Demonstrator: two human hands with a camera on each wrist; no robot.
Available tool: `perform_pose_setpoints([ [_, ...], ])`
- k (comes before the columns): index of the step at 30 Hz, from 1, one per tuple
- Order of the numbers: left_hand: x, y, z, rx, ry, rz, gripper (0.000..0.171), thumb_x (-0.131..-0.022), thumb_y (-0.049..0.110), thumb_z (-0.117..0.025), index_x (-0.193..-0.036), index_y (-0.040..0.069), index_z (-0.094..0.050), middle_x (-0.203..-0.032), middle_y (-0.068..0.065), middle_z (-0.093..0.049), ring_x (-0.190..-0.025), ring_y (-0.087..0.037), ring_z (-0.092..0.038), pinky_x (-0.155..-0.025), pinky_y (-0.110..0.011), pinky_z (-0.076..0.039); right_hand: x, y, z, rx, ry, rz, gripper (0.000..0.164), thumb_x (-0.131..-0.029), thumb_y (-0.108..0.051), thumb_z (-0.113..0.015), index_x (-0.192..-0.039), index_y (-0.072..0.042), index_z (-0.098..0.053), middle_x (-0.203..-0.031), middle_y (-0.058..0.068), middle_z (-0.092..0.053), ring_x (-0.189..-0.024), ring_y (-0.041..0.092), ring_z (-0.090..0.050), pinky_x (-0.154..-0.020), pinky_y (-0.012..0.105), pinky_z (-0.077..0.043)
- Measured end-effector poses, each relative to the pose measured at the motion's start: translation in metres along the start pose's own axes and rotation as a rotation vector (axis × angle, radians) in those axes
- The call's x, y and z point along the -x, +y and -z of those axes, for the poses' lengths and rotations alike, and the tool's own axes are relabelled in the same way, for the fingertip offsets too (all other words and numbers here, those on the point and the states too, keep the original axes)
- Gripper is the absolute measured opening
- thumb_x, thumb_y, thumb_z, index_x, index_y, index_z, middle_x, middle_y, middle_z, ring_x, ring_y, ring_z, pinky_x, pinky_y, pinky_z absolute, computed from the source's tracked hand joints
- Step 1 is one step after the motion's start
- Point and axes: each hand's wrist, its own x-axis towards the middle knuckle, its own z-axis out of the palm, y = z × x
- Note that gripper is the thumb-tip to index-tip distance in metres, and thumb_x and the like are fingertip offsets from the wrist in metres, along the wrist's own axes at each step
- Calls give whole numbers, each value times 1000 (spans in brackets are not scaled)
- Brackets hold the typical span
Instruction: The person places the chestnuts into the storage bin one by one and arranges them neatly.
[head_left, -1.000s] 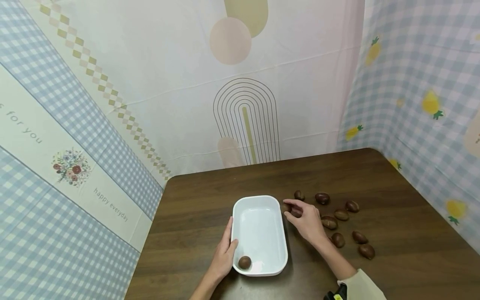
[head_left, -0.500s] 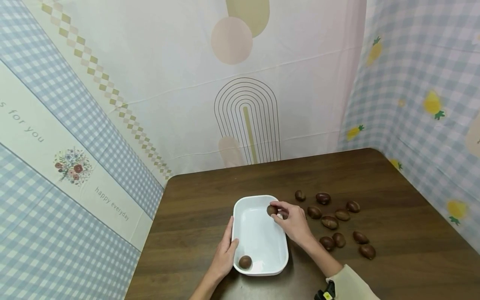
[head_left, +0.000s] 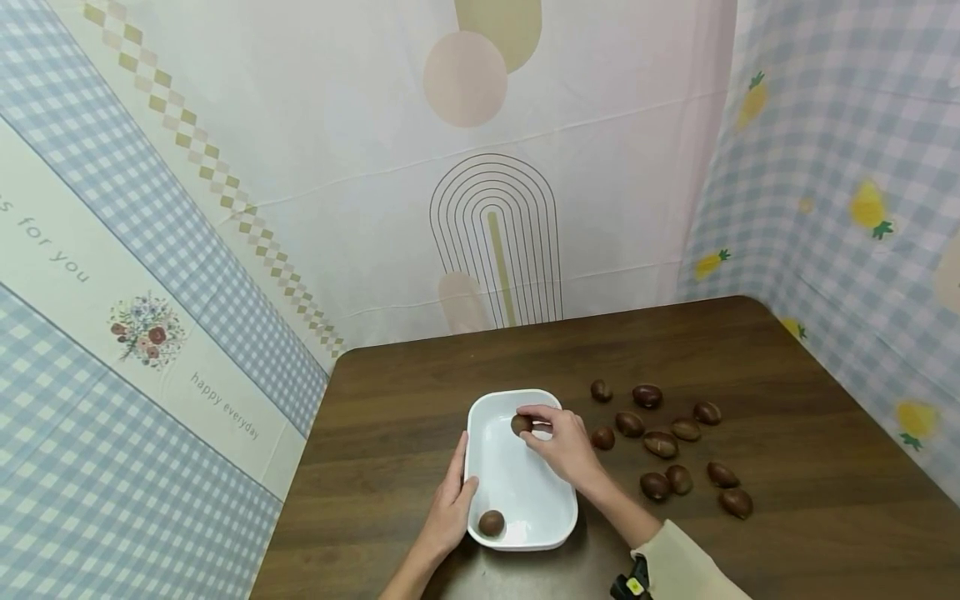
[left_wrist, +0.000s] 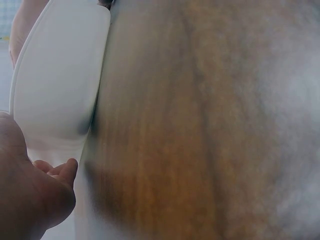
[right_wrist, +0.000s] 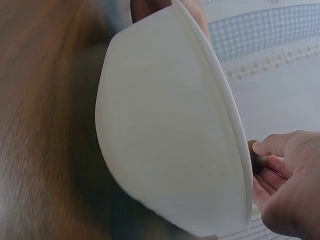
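A white rectangular dish (head_left: 517,475) stands on the brown table. My left hand (head_left: 448,504) holds its left side, the thumb over the rim and the fingers along the outer wall; in the left wrist view the left hand (left_wrist: 37,185) is at the dish's edge. My right hand (head_left: 562,442) pinches a brown chestnut (head_left: 521,425) between thumb and fingers, over the far part of the dish. That chestnut (right_wrist: 257,157) is partly hidden behind the rim in the right wrist view. Another chestnut (head_left: 491,523) lies in the dish's near left corner.
Several loose chestnuts (head_left: 661,444) are spread on the table (head_left: 397,400) to the right of the dish. One chestnut (head_left: 603,437) sits close beside my right hand. Patterned cloth (head_left: 360,242) hangs behind the table and along both sides.
My right hand has lifted a chestnut from the table at the dish's right and carried it left over the rim. My left hand keeps its hold on the dish.
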Motion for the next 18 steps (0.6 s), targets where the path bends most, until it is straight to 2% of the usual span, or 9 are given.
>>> perform_pose_setpoints([
  [4,0,-1,0,10,-5,-11,70,-110,2,-47,-172,16,-18,-175,-9,-24,-156,-29,-28,-117,-18,-23,0,-1,-10,-36,-44,0,33,-86,13,-80,-117,5,-77,-113,16,-77,-106,33,-74,-91,39,-61],
  [12,-1,-3,-1,26,-5,-32,71,-109,1,-47,-172,16,-19,-174,-12,-26,-154,-33,-32,-117,-19,-27,3,-3,-25,-133,-140,-57,30,-88,13,-77,-118,10,-75,-114,20,-76,-106,35,-74,-91,36,-60],
  [18,0,-4,-1,36,-11,-39,71,-109,1,-47,-172,16,-18,-174,-12,-26,-153,-33,-35,-118,-21,-28,6,1,-32,-159,-194,-87,30,-87,11,-78,-117,10,-75,-115,22,-76,-105,38,-75,-88,32,-61],
])
